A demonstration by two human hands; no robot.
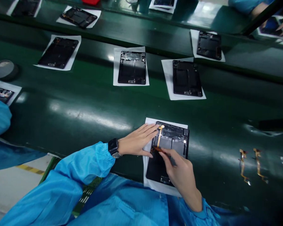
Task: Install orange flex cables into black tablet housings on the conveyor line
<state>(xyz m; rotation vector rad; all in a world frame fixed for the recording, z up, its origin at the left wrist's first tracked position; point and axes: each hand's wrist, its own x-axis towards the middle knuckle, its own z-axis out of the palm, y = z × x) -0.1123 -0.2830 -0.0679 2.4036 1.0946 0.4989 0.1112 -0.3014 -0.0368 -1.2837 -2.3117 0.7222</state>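
your left hand [138, 141] lies flat with its fingers spread, palm down, pressing on the white sheet [148, 163] and the left edge of the open black tablet shell [172, 147] right in front of you; a dark watch [113, 147] sits on that wrist. the index fingertip rests by the top of the orange flex cable [159, 138], which runs down the shell's left side. your right hand [179, 172] sits just to the right of the left hand, over the shell's lower half, with finger and thumb pinched together at the cable's lower end; whether they actually clamp the cable, you cannot tell from here. beyond your hands, further shells on white sheets [132, 67] lie on the green table [85, 106]. well to the right of your right hand, two loose flex cables [244, 166] lie on the table. a roll of tape [3, 69] sits far off to the left.
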